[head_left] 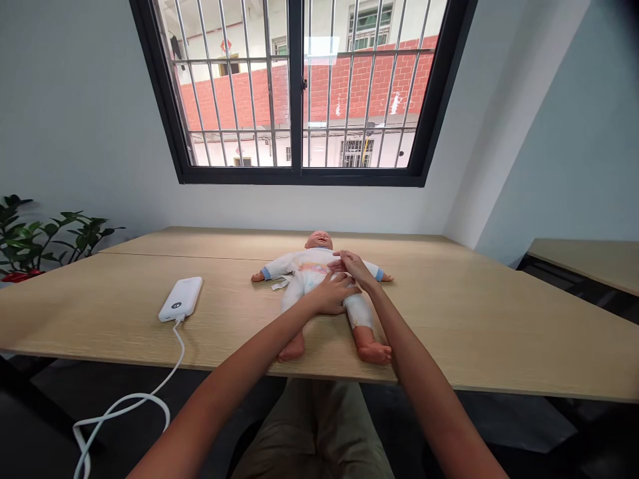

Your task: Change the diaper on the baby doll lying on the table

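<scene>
Left hand: the left hand (332, 295) lies open across the doll's middle, fingers spread and palm down, with no pinch visible.
Right hand: the right hand (352, 265) sits just above it at the doll's waist, fingers close together and slightly curved; whether the fingertips (335, 265) pinch the fabric cannot be told from this view.
Doll: a baby doll (310, 261) lies on its back in the middle of the tabletop (449, 319), head toward the window, arms out and legs straight. It wears a white long-sleeved suit with blue cuffs (265, 273), and a colourful print (312, 268) shows at the waist.
Handling: flat, light contact suits this spot, with both hands low and the fingers working at the waist, so the doll is unlikely to slide on the smooth tabletop.
Nearby: a white power bank (180, 299) lies left of the doll, its white cable (124, 406) hanging over the tabletop edge.
Counts: two hands, one doll, two doll feet, one power bank, one cable.
Rest: a green potted plant (44, 236) stands at far left, beneath a barred window (299, 86); a second tabletop (584, 266) shows at right.
</scene>
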Demonstrator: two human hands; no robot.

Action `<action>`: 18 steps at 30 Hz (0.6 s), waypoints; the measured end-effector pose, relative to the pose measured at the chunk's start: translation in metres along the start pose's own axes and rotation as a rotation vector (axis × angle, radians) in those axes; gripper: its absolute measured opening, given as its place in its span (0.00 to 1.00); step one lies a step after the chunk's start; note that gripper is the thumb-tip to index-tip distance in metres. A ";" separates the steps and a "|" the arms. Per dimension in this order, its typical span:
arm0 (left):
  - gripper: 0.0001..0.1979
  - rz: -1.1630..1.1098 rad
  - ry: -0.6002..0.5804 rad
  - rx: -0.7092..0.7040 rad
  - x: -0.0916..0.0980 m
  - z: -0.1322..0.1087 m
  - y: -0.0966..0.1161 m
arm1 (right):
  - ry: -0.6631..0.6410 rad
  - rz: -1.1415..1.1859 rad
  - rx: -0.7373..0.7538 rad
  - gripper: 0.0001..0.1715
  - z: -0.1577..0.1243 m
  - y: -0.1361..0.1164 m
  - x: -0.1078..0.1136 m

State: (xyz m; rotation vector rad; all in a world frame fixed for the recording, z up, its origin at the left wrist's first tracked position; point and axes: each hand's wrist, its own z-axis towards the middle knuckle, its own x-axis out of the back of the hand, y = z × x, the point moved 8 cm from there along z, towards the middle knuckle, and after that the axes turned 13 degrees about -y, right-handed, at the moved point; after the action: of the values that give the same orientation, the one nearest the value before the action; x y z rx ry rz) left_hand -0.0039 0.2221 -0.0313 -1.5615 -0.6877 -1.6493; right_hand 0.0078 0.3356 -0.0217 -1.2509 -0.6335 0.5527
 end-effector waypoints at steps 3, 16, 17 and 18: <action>0.28 -0.215 0.153 0.047 0.021 -0.006 -0.013 | 0.097 0.043 0.103 0.19 -0.002 -0.005 0.017; 0.04 -0.721 0.368 0.887 0.002 -0.145 -0.185 | 0.444 0.101 0.135 0.20 -0.017 -0.002 0.059; 0.06 -0.737 0.309 0.905 -0.006 -0.148 -0.187 | 0.450 0.116 0.123 0.19 -0.018 -0.001 0.060; 0.09 -0.751 0.263 0.919 -0.014 -0.149 -0.188 | 0.453 0.127 0.110 0.19 -0.019 0.000 0.059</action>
State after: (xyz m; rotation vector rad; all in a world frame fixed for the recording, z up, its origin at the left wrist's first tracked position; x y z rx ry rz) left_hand -0.2442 0.2125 -0.0405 -0.4207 -1.7078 -1.5867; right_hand 0.0630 0.3640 -0.0176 -1.2631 -0.1424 0.3833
